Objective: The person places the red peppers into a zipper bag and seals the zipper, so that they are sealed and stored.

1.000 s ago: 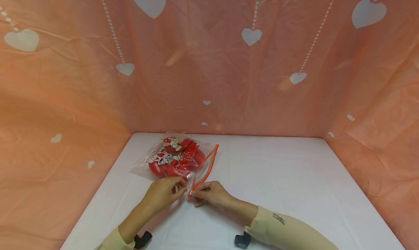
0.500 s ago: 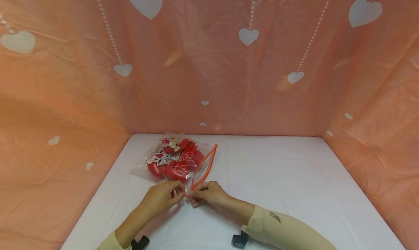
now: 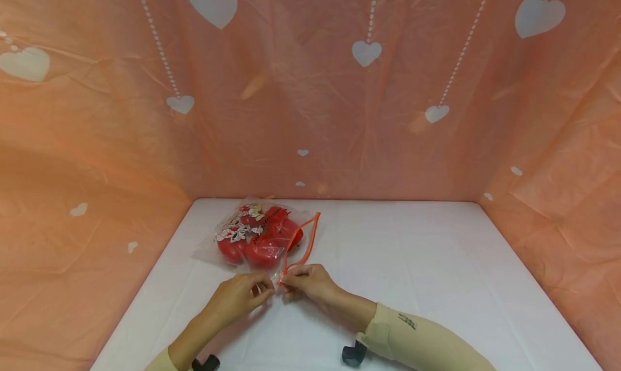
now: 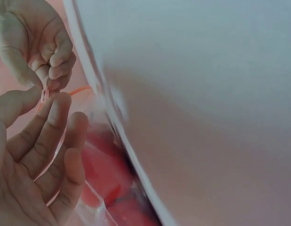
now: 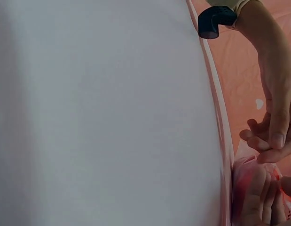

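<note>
A clear slider zip bag (image 3: 233,233) with cartoon prints lies on the table's left side in the head view. Glossy red rounded things (image 3: 264,252) fill it, their kind unclear. The orange zip strip (image 3: 312,233) forms a gaping loop on its right. My right hand (image 3: 312,284) pinches the near end of this strip between thumb and forefinger. Just left of that corner is my left hand (image 3: 240,295), its fingers loosely bent. In the left wrist view, a gap shows between the left thumb (image 4: 23,101) and fingers, close to the strip's end.
A white cloth covers the table (image 3: 412,263). Orange sheeting (image 3: 339,117) with white hearts rises behind it and along both sides. Dark wrist devices (image 3: 354,355) sit under the cuffs.
My right hand has moved slightly away from me with the strip's end. The orange loop gapes wider. My left fingertips have come slightly away from the bag's corner.
</note>
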The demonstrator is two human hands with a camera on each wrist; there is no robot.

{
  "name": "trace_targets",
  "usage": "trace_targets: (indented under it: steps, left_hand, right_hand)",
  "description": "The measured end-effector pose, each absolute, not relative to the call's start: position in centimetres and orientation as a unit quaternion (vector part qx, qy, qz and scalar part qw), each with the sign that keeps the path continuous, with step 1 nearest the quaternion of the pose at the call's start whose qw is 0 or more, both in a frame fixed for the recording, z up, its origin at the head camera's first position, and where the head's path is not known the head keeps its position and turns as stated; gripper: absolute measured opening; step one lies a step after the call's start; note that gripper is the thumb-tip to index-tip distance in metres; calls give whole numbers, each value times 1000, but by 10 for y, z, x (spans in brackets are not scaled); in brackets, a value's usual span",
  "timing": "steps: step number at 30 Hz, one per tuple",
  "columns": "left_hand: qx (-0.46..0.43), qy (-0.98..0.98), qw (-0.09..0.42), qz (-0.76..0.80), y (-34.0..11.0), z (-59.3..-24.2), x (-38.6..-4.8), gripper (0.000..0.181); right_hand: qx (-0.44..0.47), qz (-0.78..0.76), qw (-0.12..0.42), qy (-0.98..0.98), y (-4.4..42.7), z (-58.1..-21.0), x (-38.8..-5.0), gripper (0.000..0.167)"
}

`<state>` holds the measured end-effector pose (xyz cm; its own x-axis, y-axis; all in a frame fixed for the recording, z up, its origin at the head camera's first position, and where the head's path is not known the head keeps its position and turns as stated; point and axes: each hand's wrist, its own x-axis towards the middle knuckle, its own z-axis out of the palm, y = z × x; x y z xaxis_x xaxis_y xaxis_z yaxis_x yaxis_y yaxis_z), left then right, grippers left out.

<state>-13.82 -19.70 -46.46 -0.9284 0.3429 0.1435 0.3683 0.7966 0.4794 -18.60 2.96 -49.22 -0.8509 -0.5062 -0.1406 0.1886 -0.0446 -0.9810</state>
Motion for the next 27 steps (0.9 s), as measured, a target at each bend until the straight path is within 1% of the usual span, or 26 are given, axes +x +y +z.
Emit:
trace_targets:
  steps: [9, 16, 20, 24, 27]
  left_hand:
    - [-182, -944, 9, -274, -197, -463, -137, 8]
    - [-187, -930, 2, -316, -201, -465, -138, 11]
    - [-182, -913, -21, -363, -202, -469, -140, 20]
    - [-168, -882, -60, -436, -203, -473, -142, 31]
    - [-155, -856, -80, -487, -201, -475, -142, 36]
  right_hand:
    - [-143, -702, 207, 667, 28, -489, -189, 24]
    - [-151, -701, 204, 666, 27, -486, -189, 25]
    - [-155, -701, 203, 666, 26, -485, -188, 25]
    - [-152, -697, 197, 673, 26, -484, -187, 24]
    - [-146, -700, 193, 672, 25, -485, -187, 23]
